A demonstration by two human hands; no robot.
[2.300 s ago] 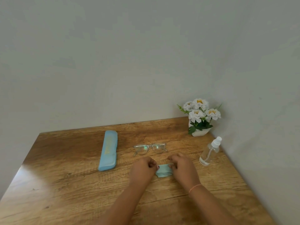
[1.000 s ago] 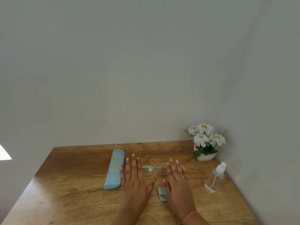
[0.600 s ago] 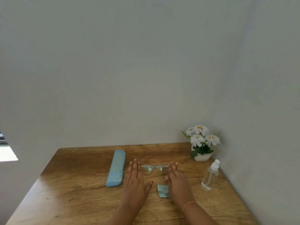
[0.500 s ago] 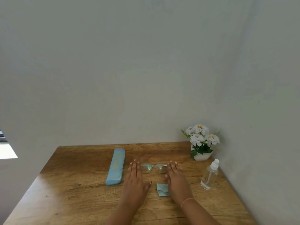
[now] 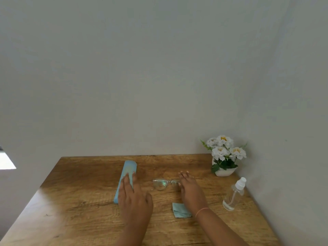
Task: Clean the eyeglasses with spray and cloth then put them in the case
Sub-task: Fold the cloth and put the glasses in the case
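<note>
Clear-framed eyeglasses (image 5: 164,183) lie folded on the wooden table (image 5: 79,201), lenses facing me. My right hand (image 5: 190,189) hovers flat over their right lens, fingers apart, holding nothing. A long light-blue case (image 5: 128,172) lies shut to the left; my left hand (image 5: 134,196) reaches flat over its near half, fingers spread, empty. A small folded teal cloth (image 5: 180,212) rests beside my right wrist. The clear spray bottle (image 5: 234,195) with a white nozzle stands at the right.
A white pot of white flowers (image 5: 223,155) stands in the back right corner against the wall. Grey walls close the table's far and right sides. A bright window patch (image 5: 6,161) shows at the left edge.
Both hands let go of the cloth and spread flat. In the last half second my left hand slid left over the case; my right hand stayed near the glasses.
</note>
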